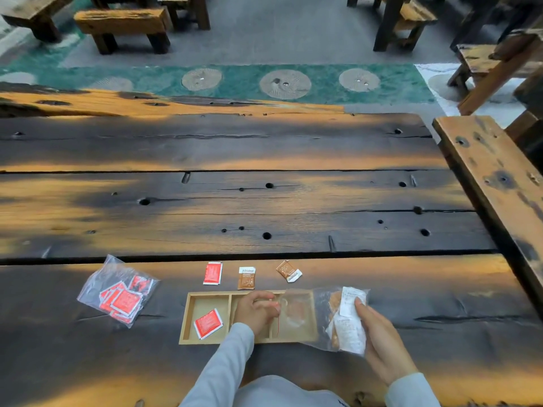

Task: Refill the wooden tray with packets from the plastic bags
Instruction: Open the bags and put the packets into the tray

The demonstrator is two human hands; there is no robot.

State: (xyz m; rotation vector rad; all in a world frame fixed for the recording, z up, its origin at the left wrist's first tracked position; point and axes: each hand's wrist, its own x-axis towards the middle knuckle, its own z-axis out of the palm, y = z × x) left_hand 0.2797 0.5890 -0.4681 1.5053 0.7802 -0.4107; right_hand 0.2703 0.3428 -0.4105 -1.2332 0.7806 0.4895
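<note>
Across most of the frame runs a dark plank table [264,201], benches beyond it at the top. Low centre sits the wooden tray [205,295], three compartments side by side. Left compartment holds one red packet [208,323]; middle and right look empty as far as visible, though the middle is partly hidden by the left hand [256,310].

Lower left of the frame: a clear plastic bag [117,292] with many red packets inside, lying on the table, untouched. Lower right: a second clear bag [338,317] of brown-and-white packets, its open end draped over the tray's right compartment. Right hand [379,339] is closed around that bag's far end. Left hand is loosely curled at the bag's mouth, over the middle compartment; whether it pinches the plastic or a packet, cannot tell.

Just above the tray, three loose packets in a row: a red one [212,273], a brown one [246,278], another brown one [288,270].

Progress: early, one packet in, most of the refill left.
</note>
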